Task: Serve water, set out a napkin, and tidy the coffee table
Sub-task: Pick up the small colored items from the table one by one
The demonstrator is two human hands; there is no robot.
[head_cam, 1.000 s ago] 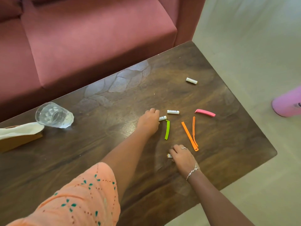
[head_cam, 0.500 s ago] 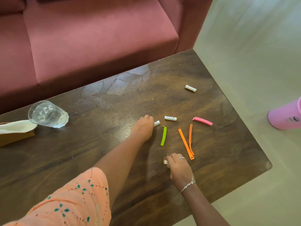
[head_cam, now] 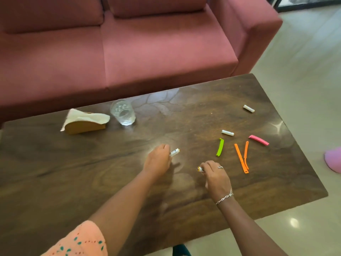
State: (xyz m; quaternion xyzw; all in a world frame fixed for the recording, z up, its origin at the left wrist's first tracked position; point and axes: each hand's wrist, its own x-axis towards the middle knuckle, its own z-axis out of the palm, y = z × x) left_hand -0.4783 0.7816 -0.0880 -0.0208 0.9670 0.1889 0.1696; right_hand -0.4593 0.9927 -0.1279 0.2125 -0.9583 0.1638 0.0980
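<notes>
Dark wooden desk seen from above, with a dusky pink sofa along its far edge and pale floor tiles beyond its right edge. Near the far edge, toward the left, a napkin holder carries a white napkin. A glass of water stands upright just beside it, on its right.

Mid-desk, the left hand is curled around a small white cylinder, one end poking out past the fingers. Near it, closer to the near edge, the right hand, wearing a ring and a bracelet, pinches a second cylinder.

A third cylinder lies loose right of centre and a fourth cylinder near the far right corner. Toward the right edge lie a green clip, an opened orange clip and a pink clip, none touching.
</notes>
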